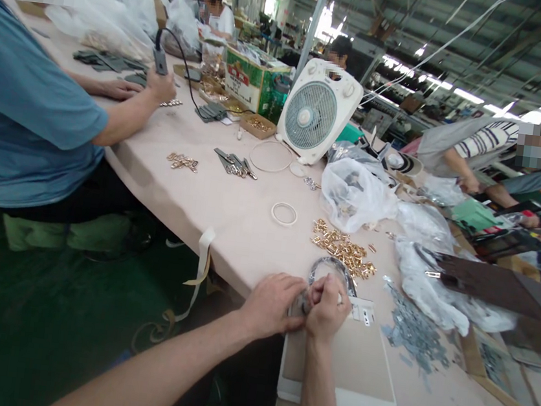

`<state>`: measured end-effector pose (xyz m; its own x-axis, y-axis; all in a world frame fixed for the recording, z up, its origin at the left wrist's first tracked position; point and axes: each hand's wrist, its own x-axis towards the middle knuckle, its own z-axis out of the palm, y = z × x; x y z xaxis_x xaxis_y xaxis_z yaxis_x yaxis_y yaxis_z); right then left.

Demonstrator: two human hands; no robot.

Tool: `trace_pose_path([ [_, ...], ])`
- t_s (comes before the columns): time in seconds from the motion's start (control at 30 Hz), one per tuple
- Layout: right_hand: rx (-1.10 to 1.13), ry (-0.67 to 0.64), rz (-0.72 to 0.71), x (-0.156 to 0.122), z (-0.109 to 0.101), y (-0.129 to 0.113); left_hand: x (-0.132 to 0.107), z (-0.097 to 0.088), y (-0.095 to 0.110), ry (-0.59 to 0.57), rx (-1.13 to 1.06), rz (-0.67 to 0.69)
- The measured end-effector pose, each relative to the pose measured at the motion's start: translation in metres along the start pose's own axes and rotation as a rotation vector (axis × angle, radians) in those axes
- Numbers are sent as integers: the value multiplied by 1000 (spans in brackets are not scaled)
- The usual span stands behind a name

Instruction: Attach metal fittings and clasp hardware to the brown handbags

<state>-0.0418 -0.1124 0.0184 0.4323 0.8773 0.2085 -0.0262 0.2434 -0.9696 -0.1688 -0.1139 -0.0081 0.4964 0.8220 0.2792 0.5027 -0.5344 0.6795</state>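
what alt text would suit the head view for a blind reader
A person's bare left hand and bare right hand meet at a beige, flat-topped box, what they hold mostly hidden. On the pale pink table beyond are a heap of small gold metal pieces and a squarish white fan; a co-worker in a blue short-sleeved shirt is at left.

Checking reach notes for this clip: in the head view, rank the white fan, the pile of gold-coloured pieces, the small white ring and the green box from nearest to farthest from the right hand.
1. Pile of gold-coloured pieces: just beyond the right hand.
2. Small white ring: beyond, to the left.
3. White fan: farther back than the ring.
4. Green box: left of the fan.
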Motion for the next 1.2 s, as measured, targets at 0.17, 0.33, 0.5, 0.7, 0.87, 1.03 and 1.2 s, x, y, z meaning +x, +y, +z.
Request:
trace_pose_path([
  [0.17, 267, 15, 60, 18, -10, -15, 0, 3, -3, 0, 51, 9],
  [0.33, 217, -33, 62, 30, -3, -16, 0, 4, -3, 6, 61, -1],
  [0.5, 16, -112, 93, 32, 6, -2, 1, 3, 0, 0, 65, -24],
  [0.7, -209, -161, -35, 22, 2, 3, 1, 1, 2, 11, 60, -27],
  [0.87, 21, -183, 12, 20, -5, -13, 1, 2, 0, 16, 59, -17],
  [1.03, 276, -211, -268, 14, -7, -28, 1, 6, -3, 18, 65, 5],
  [1.2, 79, -227, -44, 4, -5, -4, 1, 4, 0, 30, 46, 3],
])
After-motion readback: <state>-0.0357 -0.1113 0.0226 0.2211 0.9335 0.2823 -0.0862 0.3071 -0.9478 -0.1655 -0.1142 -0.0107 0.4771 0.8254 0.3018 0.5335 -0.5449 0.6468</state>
